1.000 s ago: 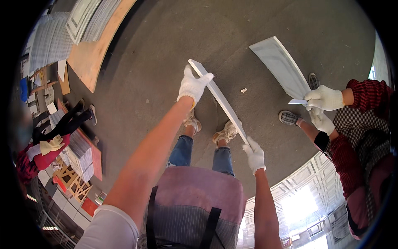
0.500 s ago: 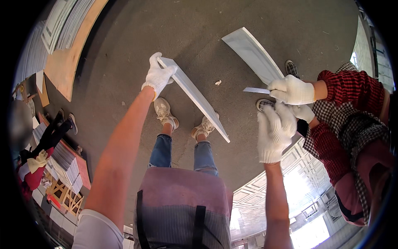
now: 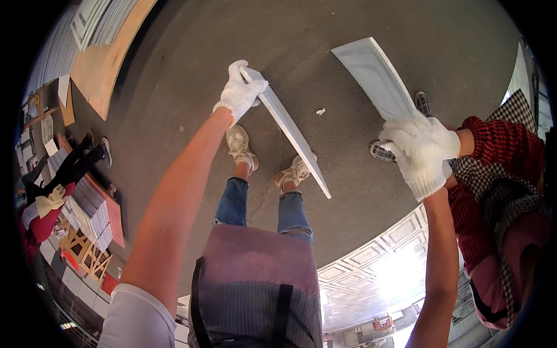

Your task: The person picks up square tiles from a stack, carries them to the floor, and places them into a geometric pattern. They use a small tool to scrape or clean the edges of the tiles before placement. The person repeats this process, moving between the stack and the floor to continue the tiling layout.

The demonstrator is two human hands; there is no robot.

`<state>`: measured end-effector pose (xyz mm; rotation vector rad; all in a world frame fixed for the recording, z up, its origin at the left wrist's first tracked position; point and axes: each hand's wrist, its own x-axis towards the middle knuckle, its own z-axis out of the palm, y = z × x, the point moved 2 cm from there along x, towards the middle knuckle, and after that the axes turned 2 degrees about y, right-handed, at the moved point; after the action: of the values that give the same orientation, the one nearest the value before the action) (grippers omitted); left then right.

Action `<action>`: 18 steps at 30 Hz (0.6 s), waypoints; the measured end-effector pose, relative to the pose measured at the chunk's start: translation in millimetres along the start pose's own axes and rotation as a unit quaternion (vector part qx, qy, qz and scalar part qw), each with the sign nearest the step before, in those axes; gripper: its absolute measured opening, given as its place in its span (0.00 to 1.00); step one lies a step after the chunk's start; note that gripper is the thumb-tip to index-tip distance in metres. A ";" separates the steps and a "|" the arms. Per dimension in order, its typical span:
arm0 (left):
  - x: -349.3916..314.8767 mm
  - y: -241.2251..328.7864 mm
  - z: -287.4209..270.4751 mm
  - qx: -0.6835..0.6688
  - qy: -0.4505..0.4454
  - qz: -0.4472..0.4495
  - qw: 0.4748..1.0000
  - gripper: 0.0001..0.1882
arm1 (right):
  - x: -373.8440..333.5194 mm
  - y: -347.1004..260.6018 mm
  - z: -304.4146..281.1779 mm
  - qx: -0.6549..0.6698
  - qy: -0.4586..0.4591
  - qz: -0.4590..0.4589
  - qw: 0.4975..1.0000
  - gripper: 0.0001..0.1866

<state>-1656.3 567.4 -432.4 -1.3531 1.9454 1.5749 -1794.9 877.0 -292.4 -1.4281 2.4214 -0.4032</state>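
Note:
My left hand (image 3: 239, 94), in a white knit glove, grips the upper end of a long narrow white panel (image 3: 292, 132). The panel slants down to the right, in front of my shoes. My right hand (image 3: 422, 159), gloved as well, is closed against the white-gloved hand (image 3: 448, 139) of a co-worker on the right. Our gloves overlap, so anything between the fingers is hidden. Beyond those hands a second white panel (image 3: 374, 78) extends up and to the left, its lower end covered by the gloves.
A co-worker in red-and-black checked sleeves (image 3: 493, 139) stands close at right. White panels are stacked on a wooden board (image 3: 96, 72) at upper left. Another person (image 3: 49, 200) is by more stacks at left. Decorated white panels (image 3: 371, 264) stand at lower right.
My right hand has moved up and right onto the co-worker's glove. The pale thin strip that stuck out of that glove no longer shows. The view has shifted slightly.

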 end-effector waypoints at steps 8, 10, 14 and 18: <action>2.8 -14.1 -2.8 -0.014 -0.012 0.031 0.999 0.38 | 12.8 -56.3 85.8 0.247 -0.090 0.152 0.953 0.17; 1.4 -12.5 -4.5 -0.017 -0.016 0.032 0.999 0.37 | 21.0 -63.4 106.1 0.226 -0.105 0.131 0.960 0.18; 4.2 -17.1 -4.5 -0.031 -0.026 0.047 0.998 0.33 | 55.1 -70.1 132.2 0.213 -0.124 0.063 0.967 0.23; 8.3 -23.3 -7.7 -0.029 -0.043 0.038 0.998 0.30 | 94.4 -73.7 162.8 0.134 -0.073 -0.034 0.988 0.25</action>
<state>-1639.5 557.7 -449.6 -1.2250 1.9336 1.7088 -1715.8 745.3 -423.7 -1.3717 2.1154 -0.5935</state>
